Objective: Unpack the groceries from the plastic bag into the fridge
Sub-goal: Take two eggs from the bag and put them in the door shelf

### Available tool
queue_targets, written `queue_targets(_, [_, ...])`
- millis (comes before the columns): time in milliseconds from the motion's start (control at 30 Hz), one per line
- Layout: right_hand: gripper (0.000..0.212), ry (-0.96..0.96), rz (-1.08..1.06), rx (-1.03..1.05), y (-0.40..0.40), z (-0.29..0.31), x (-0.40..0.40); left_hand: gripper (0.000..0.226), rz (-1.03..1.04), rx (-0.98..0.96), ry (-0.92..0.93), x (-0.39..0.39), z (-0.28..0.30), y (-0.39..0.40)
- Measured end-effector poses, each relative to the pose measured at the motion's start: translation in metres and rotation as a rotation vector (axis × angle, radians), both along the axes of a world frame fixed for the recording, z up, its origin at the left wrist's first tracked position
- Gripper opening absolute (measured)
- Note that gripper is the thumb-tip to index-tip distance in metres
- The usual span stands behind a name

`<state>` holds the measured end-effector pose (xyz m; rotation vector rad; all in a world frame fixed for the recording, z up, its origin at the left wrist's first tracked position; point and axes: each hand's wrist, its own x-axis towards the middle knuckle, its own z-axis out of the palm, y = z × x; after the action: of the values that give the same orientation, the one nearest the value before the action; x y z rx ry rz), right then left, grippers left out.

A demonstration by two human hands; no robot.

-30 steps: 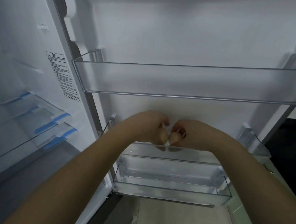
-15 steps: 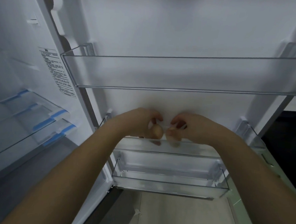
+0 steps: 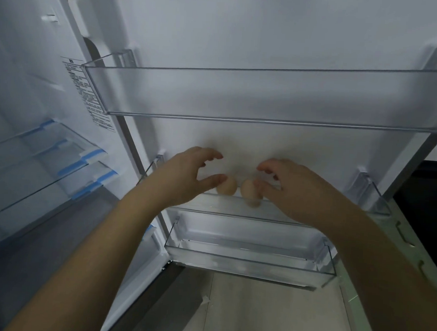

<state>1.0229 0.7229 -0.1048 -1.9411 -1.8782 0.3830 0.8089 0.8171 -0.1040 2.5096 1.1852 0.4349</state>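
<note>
Eggs: two of them, left egg (image 3: 227,186) and right egg (image 3: 248,189), sit side by side in the middle door bin (image 3: 281,212), close together and possibly touching; the bin's clear front wall hides their bases, so I can't confirm they're fully seated. Your left hand (image 3: 186,178) is spread with relaxed fingers, thumb tip just touching or nearly touching the left egg, gripping nothing. Your right hand (image 3: 290,187) is loosely curved over the right egg, fingertips right at its shell; looks like a light steadying contact and not a pinch, but the angle is poor there, so treat that as likely only. Both hands flank the pair from outside, which makes sense: round eggs on a flat bin floor want to roll, and bracketing them keeps them centred against each other. Placing them in the door bin, behind its lip, gives a stop against rolling out. Top bin (image 3: 242,95) and bottom bin (image 3: 247,259) hold nothing visible. Fridge shelves (image 3: 59,160) with blue trim sit to your left. The plastic bag is not in view, so I can't judge what's left to unpack. Withdraw slowly and straight back; a knuckle nudge could set either egg rolling.
</note>
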Motion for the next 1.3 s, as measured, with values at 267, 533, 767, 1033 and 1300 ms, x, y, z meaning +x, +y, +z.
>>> queue_targets(267, [0.049,-0.073,0.028,0.061,-0.023,-0.003,-0.016,0.070,0.083,0.263,0.089,-0.012,-0.026,-0.042])
queue_targets(533, [0.073,-0.276,-0.110,0.074,-0.058,-0.024,-0.038,0.074,0.046,0.347,0.212,-0.029,-0.054,-0.057])
queue_targets(767, [0.084,-0.305,-0.301,0.039,-0.106,-0.038,-0.071,0.074,-0.051,0.380,0.212,-0.055,-0.059,-0.067])
queue_targets(1033, [0.062,-0.281,-0.471,-0.068,-0.178,-0.053,-0.127,0.067,-0.293,0.351,0.225,-0.077,-0.085,-0.100])
queue_targets(1300, [0.065,-0.298,-0.751,-0.142,-0.273,-0.062,-0.140,0.064,-0.519,0.371,0.210,-0.036,-0.085,-0.164])
